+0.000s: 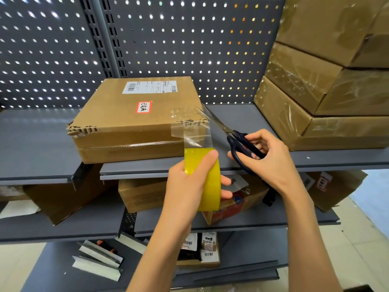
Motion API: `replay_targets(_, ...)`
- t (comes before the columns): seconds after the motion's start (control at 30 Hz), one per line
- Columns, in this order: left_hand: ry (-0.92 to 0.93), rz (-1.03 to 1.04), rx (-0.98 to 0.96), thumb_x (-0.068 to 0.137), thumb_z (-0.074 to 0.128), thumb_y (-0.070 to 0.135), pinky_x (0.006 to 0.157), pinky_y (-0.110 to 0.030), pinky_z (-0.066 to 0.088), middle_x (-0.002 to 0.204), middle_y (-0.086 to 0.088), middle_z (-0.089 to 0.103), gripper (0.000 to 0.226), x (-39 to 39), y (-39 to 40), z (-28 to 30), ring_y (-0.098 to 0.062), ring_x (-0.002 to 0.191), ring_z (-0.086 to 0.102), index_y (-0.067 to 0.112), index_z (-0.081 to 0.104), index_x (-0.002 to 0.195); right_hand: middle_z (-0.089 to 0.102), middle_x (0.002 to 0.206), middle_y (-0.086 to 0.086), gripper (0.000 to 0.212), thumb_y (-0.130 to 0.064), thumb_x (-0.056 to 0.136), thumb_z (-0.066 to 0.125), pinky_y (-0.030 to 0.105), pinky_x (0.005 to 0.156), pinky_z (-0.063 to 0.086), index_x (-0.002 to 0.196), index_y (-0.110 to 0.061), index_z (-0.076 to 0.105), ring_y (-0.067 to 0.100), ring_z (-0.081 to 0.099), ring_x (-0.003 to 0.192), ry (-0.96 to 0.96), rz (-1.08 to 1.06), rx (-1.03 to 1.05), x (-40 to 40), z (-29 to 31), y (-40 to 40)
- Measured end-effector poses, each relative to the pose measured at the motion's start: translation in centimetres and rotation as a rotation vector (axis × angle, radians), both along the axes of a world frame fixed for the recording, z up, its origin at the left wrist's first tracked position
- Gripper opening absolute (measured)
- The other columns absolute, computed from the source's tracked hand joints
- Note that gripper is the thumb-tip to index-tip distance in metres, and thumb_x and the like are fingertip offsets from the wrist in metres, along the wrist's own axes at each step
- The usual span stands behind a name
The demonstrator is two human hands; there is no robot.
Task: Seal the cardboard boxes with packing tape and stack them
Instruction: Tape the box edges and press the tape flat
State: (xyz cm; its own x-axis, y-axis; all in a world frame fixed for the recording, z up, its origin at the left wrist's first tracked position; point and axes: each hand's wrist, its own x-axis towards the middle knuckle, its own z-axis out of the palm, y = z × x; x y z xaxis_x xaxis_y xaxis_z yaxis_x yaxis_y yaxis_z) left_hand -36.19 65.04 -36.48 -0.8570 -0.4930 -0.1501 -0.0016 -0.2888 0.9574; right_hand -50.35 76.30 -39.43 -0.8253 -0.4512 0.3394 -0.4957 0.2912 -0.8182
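A flat cardboard box [130, 116] with a white label and a red-edged sticker lies on the grey top shelf [248, 116]. My left hand [187, 182] grips a yellow roll of packing tape [210, 180] just below the box's front right corner. A clear strip of tape [195, 133] runs from the roll up onto that corner. My right hand [271, 159] holds dark-handled scissors [235, 138], whose blades point up and left and meet the strip's right edge.
A stack of three tape-wrapped boxes [328, 85] fills the right of the top shelf. Pegboard [168, 43] backs the shelf. Lower shelves hold more cardboard boxes [141, 192], a red printed carton [229, 209], small packets [208, 245] and metal brackets [99, 260].
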Motion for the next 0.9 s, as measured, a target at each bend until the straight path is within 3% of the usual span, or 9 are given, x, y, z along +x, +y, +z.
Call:
replay_targets(0.13,-0.001,0.014,-0.012,0.089,0.06,0.031,0.044,-0.022,0.051,0.059,-0.007,0.069,0.016,0.0,0.0,-0.1,-0.019,0.046,0.064,0.015,0.061,0.087,0.069,0.078,-0.004,0.044,-0.037,0.062,0.085,0.031,0.068,0.052,0.092,-0.016,0.062,0.025,0.064,0.077,-0.044,0.066,0.005,0.3,0.3,0.4)
replay_targets(0.2,-0.002,0.027,-0.016,0.089,0.06,0.03,0.044,-0.022,0.051,0.059,-0.007,0.069,0.015,0.0,0.1,-0.1,-0.019,0.045,0.064,0.016,0.061,0.087,0.07,0.082,-0.001,0.045,-0.039,0.06,0.085,0.035,0.071,0.053,0.092,-0.016,0.061,0.027,0.064,0.08,-0.059,0.087,0.004,0.4,0.4,0.7)
replay_targets(0.3,-0.001,0.045,-0.018,0.088,0.061,0.03,0.044,-0.024,0.051,0.058,-0.006,0.068,0.014,0.0,0.3,-0.1,-0.02,0.044,0.063,0.015,0.061,0.086,0.07,0.084,0.0,0.044,-0.042,0.06,0.085,0.031,0.071,0.052,0.089,-0.019,0.061,0.022,0.065,0.08,-0.071,0.104,-0.01,0.6,0.5,1.3)
replay_targets(0.47,-0.013,0.079,-0.035,0.088,0.063,0.03,0.047,-0.027,0.052,0.058,-0.006,0.068,0.017,-0.1,0.5,-0.1,-0.02,0.044,0.062,0.013,0.06,0.086,0.068,0.083,-0.007,0.052,-0.048,0.053,0.079,0.012,0.066,0.047,0.091,-0.017,0.063,0.001,0.06,0.072,-0.136,0.172,0.03,1.0,1.2,2.8)
replay_targets(0.63,-0.014,0.111,-0.066,0.087,0.064,0.031,0.05,-0.03,0.053,0.059,-0.005,0.068,0.018,0.0,0.6,-0.4,-0.02,0.045,0.063,0.014,0.062,0.085,0.067,0.077,-0.008,0.058,-0.05,0.05,0.079,0.014,0.065,0.047,0.093,-0.014,0.065,0.006,0.059,0.071,-0.209,0.281,0.105,0.7,1.9,4.5)
replay_targets(0.8,-0.015,0.13,-0.076,0.087,0.065,0.032,0.052,-0.031,0.054,0.059,-0.004,0.068,0.019,0.0,0.7,-0.6,-0.02,0.046,0.064,0.013,0.062,0.087,0.066,0.072,-0.008,0.05,-0.043,0.053,0.08,0.019,0.068,0.047,0.09,-0.013,0.068,0.011,0.06,0.073,-0.248,0.368,0.163,0.5,2.5,4.8)
replay_targets(0.9,-0.022,0.125,-0.087,0.087,0.064,0.033,0.052,-0.031,0.055,0.06,-0.004,0.069,0.018,0.1,0.7,-0.6,-0.019,0.048,0.065,0.016,0.062,0.088,0.068,0.075,-0.003,0.057,-0.048,0.049,0.08,0.029,0.075,0.047,0.091,-0.011,0.069,0.012,0.061,0.072,-0.271,0.42,0.212,0.1,3.2,4.6)
